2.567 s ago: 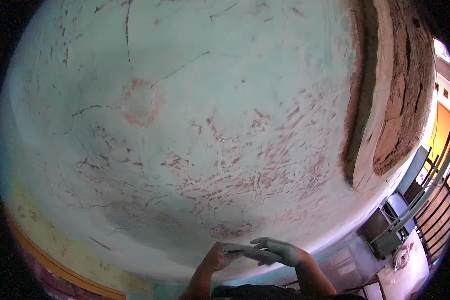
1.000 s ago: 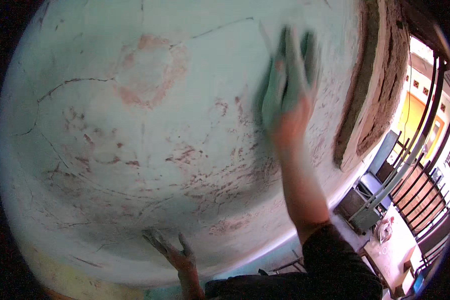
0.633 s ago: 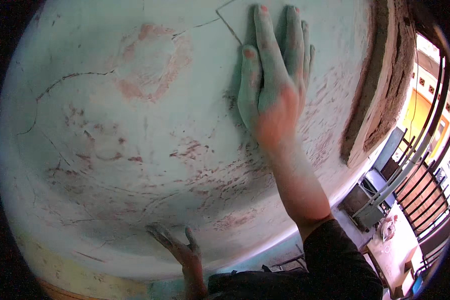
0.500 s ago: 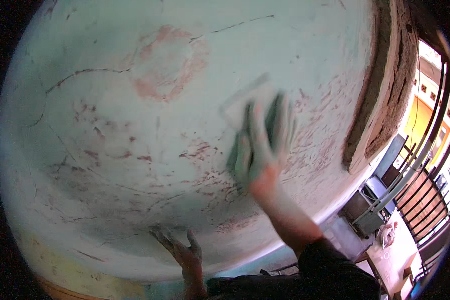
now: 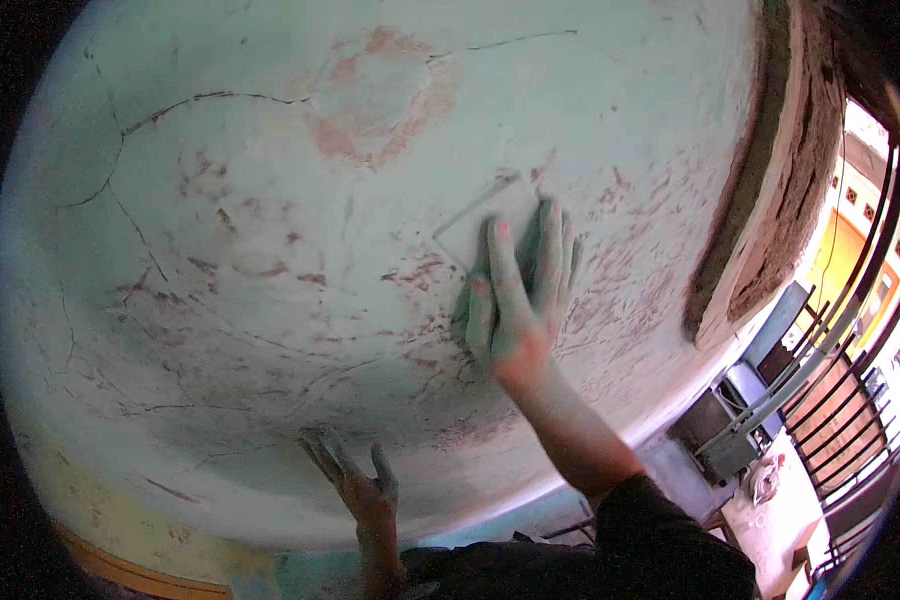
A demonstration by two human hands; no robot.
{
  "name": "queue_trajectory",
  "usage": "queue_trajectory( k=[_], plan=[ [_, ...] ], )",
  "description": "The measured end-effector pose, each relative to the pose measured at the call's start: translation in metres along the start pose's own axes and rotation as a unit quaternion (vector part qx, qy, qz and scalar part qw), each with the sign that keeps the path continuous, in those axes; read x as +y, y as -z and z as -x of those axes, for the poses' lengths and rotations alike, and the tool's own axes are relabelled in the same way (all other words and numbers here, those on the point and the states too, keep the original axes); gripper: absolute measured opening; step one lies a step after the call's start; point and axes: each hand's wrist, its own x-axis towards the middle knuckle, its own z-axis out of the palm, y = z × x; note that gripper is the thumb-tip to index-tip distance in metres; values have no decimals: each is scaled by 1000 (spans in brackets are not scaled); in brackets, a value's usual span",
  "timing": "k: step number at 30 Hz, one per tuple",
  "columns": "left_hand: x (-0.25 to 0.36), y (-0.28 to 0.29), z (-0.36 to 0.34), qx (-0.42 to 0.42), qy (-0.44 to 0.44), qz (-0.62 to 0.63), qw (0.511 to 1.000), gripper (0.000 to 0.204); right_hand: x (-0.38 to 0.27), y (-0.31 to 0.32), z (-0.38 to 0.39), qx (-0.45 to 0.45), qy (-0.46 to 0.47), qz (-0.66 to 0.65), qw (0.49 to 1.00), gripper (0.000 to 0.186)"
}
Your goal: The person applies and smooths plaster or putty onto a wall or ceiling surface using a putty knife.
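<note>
My right hand (image 5: 518, 300) lies with its dusty fingers stretched over a pale, square-cornered sandpaper sheet (image 5: 475, 228), pressing it flat on the wall. One corner of the sheet sticks out beyond the fingertips; the rest is hidden under the palm. The wall (image 5: 530, 110) is pale green, with reddish-brown scuffs around the hand. Lower and to the left, my left hand (image 5: 355, 482) rests its fingertips on the wall, fingers apart and nothing in them.
A dark crack (image 5: 210, 97) runs across the upper wall to a reddish worn ring (image 5: 355, 145). On the right, a rough-edged wall opening (image 5: 760, 200) borders a metal railing (image 5: 840, 400). Below it stand a light-topped table (image 5: 770, 530) and a grey box-like unit (image 5: 720, 435).
My right hand and the sandpaper have slid down and to the left across the wall. The view has shifted a little, and my left hand stays against the wall.
</note>
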Motion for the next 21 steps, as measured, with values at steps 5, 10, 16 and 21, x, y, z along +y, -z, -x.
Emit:
queue_trajectory(
  k=[5, 10, 16, 21],
  plan=[
    [0, 3, 2, -26, 29, -6, 999, 73, 31, 5, -58, 95, 7, 11, 995, 45],
    [1, 3, -2, -17, 6, 12, 1000, 74, 26, 8, -3, 48, 21, 39, 998, 43],
    [1, 10, 0, -32, 23, -9, 999, 72, 50, 17, -13, 50, -33, 19, 998, 40],
    [4, 8, 0, -27, 17, -7, 999, 71, 73, 12, 8, 65, -24, 26, 997, 40]
  ],
)
